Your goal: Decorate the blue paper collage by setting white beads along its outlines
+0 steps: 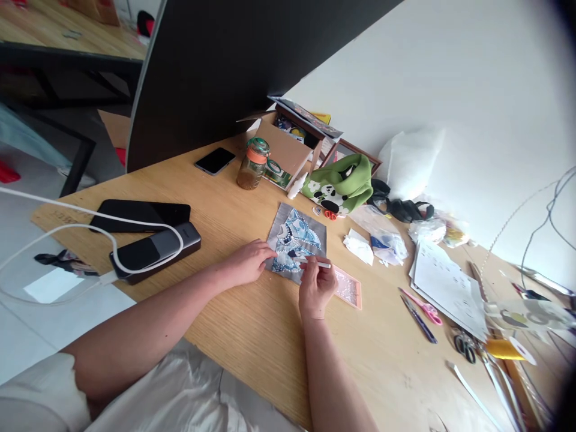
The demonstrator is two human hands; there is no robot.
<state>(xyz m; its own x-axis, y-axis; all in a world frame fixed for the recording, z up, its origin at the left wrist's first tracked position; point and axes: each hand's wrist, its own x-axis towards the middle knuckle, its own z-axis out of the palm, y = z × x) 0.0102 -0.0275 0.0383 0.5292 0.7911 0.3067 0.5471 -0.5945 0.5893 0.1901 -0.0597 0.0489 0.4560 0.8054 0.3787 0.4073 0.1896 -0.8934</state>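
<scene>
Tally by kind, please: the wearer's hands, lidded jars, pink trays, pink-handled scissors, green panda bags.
Hands (left hand, right hand): 2
Lidded jar: 1
Pink tray: 1
Pink-handled scissors: 1
Green panda bag: 1
Total: 6

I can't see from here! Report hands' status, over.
Left hand: on edge of blue picture. Right hand: holding white pen-like tool above it. Pink tray: beside right hand.

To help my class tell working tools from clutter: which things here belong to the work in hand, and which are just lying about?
In the work:
- patterned picture, under the left hand's fingertips
- white pen-like tool, in the right hand
- pink tray, probably

Apparently lying about:
- phone beside the jar
- jar
- green bag
- pink scissors
</scene>
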